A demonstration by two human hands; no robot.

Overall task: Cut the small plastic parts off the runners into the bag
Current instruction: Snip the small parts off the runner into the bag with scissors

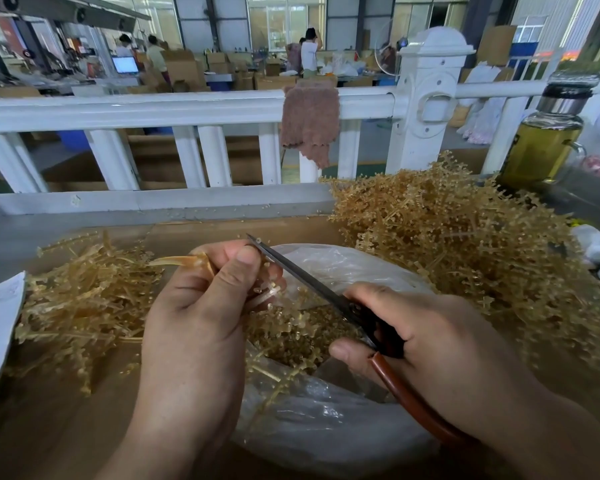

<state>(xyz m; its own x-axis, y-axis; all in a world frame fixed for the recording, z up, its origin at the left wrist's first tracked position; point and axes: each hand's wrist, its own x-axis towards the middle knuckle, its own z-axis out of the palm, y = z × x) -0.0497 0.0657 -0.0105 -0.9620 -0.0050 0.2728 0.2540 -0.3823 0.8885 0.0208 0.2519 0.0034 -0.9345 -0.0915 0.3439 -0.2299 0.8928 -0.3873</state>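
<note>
Your left grip (201,306) is curled round a runner (184,260), holding it over the open bag (326,427). Your right grip (430,334) is wrapped round the handles of the scissors (302,275), whose blades point up and left and reach the fingertips of your left grip. Loose parts (302,334) lie inside the bag, between your hands. On the tabletop (49,427), a big pile (465,244) of runners lies right of the bag and a thinner heap (80,306) lies left. A bottle (541,143) stands far right.
</note>
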